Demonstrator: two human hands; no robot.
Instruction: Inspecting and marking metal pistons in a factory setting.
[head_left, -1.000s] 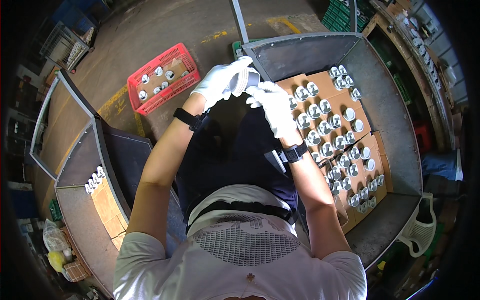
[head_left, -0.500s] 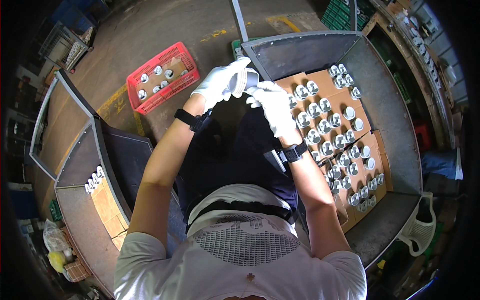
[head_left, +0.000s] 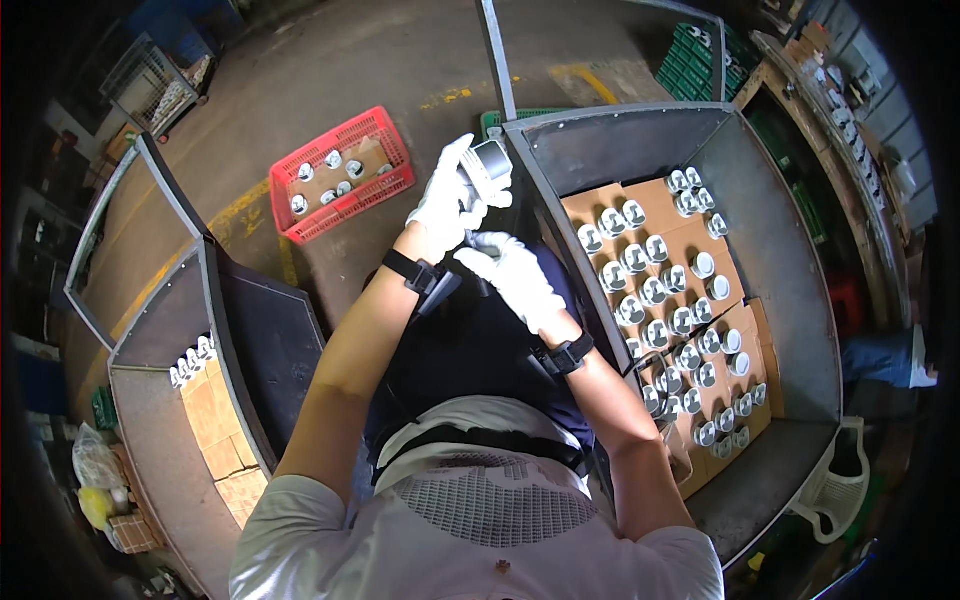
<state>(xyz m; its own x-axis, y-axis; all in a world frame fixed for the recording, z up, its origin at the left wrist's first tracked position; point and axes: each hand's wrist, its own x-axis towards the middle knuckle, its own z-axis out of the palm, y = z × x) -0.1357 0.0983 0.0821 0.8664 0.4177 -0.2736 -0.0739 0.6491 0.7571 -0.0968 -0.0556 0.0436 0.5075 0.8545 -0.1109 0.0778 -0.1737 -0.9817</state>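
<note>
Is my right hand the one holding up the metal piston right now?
No, the left hand holds the metal piston, while the right hand is lower, apart from it.

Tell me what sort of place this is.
Probably a factory or workshop: many matching round metal parts sit on cardboard in a metal-sided bench, a red plastic crate holds similar ones, and worn yellow markings show on the floor.

In the upper middle of the frame, I am holding a shiny, silver-grey, cylindrical metal part (head_left: 490, 162) tilted in my left hand (head_left: 447, 198).
</note>
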